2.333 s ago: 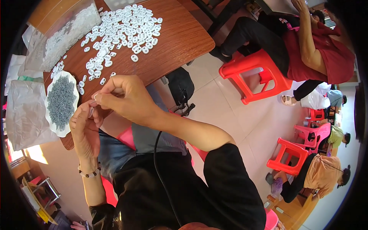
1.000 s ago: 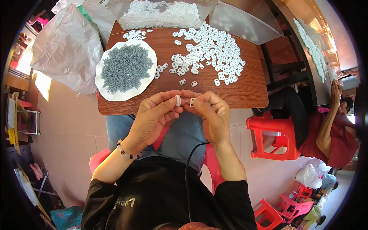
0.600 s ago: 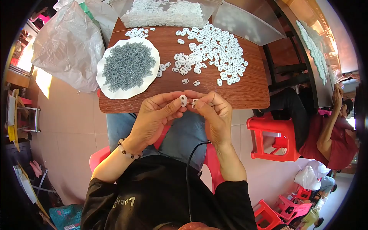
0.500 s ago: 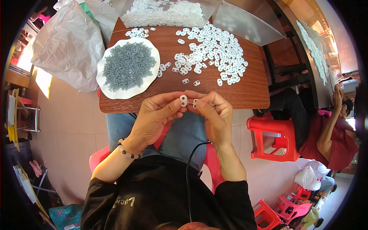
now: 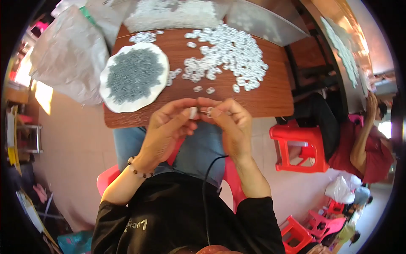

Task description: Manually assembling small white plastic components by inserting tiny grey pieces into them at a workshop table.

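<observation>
My left hand [image 5: 163, 125] pinches a white oval plastic piece [image 5: 193, 112] between thumb and fingers; it is turned edge-on. Close beside it, my right hand [image 5: 237, 127] grips a smaller white plastic piece [image 5: 209, 111]. A thin spring-like part seems to stick out from the smaller piece toward the oval one, though blur hides its detail. The two pieces are slightly apart, just off the table's near edge. Beyond my hands, a white wavy-rimmed plate [image 5: 122, 109] holds a heap of small grey springs [image 5: 135, 74].
Many white two-hole pieces [image 5: 237, 51] lie spread on the brown table [image 5: 266, 101]. A clear bin [image 5: 173, 17] of white parts stands at the back. A large pale bag [image 5: 69, 55] is at left. At right are a red stool [image 5: 300, 148] and another person [image 5: 363, 148].
The oval piece in my left hand has turned from face-on to edge-on. The table and its contents appear shifted slightly left and up in view, with more blur.
</observation>
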A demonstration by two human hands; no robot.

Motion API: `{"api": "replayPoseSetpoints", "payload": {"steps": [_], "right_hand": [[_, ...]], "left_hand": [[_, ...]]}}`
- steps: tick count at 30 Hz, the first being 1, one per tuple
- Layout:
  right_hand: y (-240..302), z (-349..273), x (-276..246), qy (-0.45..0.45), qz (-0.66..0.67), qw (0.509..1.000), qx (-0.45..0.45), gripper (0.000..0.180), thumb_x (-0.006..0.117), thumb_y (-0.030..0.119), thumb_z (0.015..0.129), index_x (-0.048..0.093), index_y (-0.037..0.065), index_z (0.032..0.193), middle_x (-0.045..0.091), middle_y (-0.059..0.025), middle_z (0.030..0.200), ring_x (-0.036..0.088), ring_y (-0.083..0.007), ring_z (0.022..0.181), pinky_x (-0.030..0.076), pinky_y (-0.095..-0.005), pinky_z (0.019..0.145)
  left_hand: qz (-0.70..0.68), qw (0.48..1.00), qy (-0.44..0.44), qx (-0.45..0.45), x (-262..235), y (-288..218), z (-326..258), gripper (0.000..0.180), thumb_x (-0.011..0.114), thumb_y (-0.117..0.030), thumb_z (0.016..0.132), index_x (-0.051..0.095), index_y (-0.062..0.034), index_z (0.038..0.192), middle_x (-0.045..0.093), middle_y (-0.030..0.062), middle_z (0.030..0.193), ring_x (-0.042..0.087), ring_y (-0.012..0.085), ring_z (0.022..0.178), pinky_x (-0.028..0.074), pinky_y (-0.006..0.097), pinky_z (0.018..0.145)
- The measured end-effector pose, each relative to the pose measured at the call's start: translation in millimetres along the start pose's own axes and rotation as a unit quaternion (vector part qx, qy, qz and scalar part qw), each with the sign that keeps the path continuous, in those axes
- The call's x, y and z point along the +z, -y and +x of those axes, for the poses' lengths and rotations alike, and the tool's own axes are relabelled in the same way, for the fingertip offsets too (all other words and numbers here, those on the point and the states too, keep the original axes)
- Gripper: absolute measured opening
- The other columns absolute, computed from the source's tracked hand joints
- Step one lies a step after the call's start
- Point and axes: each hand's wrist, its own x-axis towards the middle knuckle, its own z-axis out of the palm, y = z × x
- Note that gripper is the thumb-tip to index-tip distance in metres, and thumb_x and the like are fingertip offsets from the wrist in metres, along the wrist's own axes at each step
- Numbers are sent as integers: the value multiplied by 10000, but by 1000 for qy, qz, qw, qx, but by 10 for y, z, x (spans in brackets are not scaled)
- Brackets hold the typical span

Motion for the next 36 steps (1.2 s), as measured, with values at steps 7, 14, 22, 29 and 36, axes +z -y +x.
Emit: {"api": "replayPoseSetpoints", "payload": {"steps": [7,14,22,29,36], "right_hand": [[-14,29,12,38,39,998,20,87,596,79,894,579,-5,882,627,-215,1087,632,-178,917,530,-315,824],[-20,35,-75,48,70,996,22,81,605,67,888,573,-8,883,634,-190,1064,629,-148,898,534,-293,804],[12,34,-78,56,75,995,17,108,619,91,881,587,-12,874,658,-175,1025,636,-114,833,529,-248,764],[44,30,-46,57,95,994,20,106,623,88,878,597,-14,876,659,-172,1033,632,-116,831,525,-254,756],[58,-9,-66,28,0,999,-28,77,596,61,881,593,-14,866,632,-212,1094,636,-159,888,526,-307,814]], "left_hand": [[52,997,0,52,-83,30,-9,240,581,-136,931,575,12,1119,662,93,938,631,102,760,515,212,650],[48,999,-5,25,68,39,35,294,552,-118,947,560,75,1167,669,105,934,636,104,785,521,205,678],[43,999,25,21,-52,185,123,228,542,-127,955,605,37,1100,669,83,921,624,97,770,515,199,682],[57,997,-21,40,2,109,84,241,543,-144,956,588,31,1116,666,83,928,632,112,793,526,225,702],[25,1000,0,18,67,81,42,254,562,-183,952,595,19,1102,662,91,975,628,110,805,523,224,723]]}}
